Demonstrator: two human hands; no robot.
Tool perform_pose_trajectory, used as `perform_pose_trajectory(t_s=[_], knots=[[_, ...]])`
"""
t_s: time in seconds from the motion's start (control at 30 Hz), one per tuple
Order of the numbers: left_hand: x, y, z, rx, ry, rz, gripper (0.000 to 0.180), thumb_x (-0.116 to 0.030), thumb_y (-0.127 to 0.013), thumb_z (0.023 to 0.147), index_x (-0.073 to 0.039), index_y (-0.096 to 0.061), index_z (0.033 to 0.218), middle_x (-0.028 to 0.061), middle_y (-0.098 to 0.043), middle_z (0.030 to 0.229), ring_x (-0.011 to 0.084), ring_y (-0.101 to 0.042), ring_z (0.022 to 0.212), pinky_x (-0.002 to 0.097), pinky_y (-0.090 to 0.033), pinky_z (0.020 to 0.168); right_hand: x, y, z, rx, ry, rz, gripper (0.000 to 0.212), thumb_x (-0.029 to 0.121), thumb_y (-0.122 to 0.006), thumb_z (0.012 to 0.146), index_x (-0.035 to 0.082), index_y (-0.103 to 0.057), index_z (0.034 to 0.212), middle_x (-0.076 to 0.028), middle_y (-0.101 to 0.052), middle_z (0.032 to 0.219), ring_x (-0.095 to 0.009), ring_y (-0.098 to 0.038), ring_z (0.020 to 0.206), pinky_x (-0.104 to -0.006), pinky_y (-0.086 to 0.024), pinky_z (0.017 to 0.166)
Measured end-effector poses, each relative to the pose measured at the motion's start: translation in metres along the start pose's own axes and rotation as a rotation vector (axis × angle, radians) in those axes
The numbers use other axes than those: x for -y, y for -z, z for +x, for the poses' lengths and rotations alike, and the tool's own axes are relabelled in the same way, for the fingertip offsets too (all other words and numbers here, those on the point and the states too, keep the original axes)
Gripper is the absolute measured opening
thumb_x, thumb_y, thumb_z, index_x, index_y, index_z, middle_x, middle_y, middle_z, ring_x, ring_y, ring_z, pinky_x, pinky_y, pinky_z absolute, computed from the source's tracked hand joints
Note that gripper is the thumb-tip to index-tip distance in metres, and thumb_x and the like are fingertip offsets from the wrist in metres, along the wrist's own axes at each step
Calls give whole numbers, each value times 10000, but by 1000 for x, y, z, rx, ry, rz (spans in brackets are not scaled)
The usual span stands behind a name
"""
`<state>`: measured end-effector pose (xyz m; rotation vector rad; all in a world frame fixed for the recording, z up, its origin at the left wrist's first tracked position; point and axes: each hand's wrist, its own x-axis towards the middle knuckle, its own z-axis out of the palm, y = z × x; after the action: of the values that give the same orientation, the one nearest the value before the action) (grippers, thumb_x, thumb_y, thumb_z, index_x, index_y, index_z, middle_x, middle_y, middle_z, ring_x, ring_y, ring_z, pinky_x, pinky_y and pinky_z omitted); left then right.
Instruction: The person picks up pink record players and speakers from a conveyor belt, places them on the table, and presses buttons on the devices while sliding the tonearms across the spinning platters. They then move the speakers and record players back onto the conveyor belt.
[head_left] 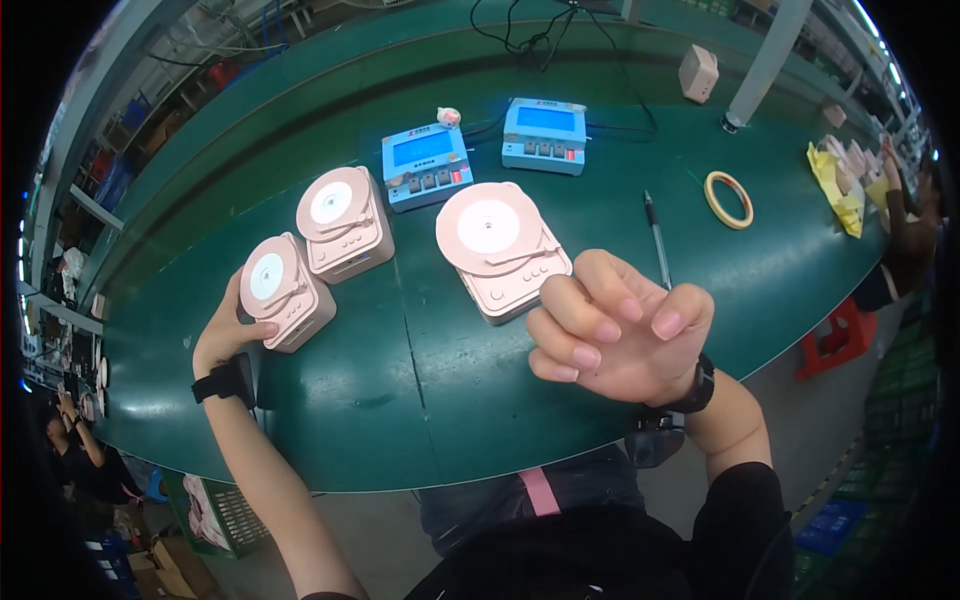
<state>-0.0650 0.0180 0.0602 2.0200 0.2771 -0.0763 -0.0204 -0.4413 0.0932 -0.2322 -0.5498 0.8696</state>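
My left hand grips the near left pink record-player-shaped device, thumb on its front edge and fingers round its far side. Right behind that one stands a second pink record-player-shaped device with a white disc label on its round top. A third pink device stands alone near the middle of the table. In front of it and to its right, my right hand is raised above the table, palm showing and fingers loosely curled apart, with nothing in it. Both wrists wear black straps.
Two blue boxes with lit screens, the left tester and right tester, stand behind on the green table. To the right lie a pen and a tape roll. A post rises at the far right; another person sits beyond.
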Motion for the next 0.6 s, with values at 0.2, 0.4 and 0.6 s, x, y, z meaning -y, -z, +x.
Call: perform_pose_trajectory(t_s=[0.2, 0.4, 0.6], knots=[[6, 1, -2, -25, -16, -44, 1155, -260, -902, 481, -37, -340, 1466, 99, -483, 1384, 234, -405, 1328, 329, -243, 1135, -7, 16, -2, 116, 26, -68, 159, 145, -609, 703, 159, -479, 793, -6, -452, 872, -178, -491, 847, -355, -414, 783], [7, 4, 1, -32, -10, -13, 1153, -274, -892, 488, -36, -336, 1470, 98, -476, 1390, 233, -406, 1328, 331, -250, 1132, -4, 20, -6, 153, 27, -71, 155, 109, -608, 720, 166, -491, 806, -10, -452, 937, -178, -488, 895, -364, -411, 808], [7, 4, 0, -47, -4, -2, 1153, -273, -888, 491, -37, -332, 1474, 98, -477, 1390, 234, -412, 1324, 331, -254, 1131, -9, 20, -7, 131, 12, -18, 186, 71, -609, 718, 164, -486, 823, -14, -450, 932, -182, -488, 893, -367, -410, 810]])
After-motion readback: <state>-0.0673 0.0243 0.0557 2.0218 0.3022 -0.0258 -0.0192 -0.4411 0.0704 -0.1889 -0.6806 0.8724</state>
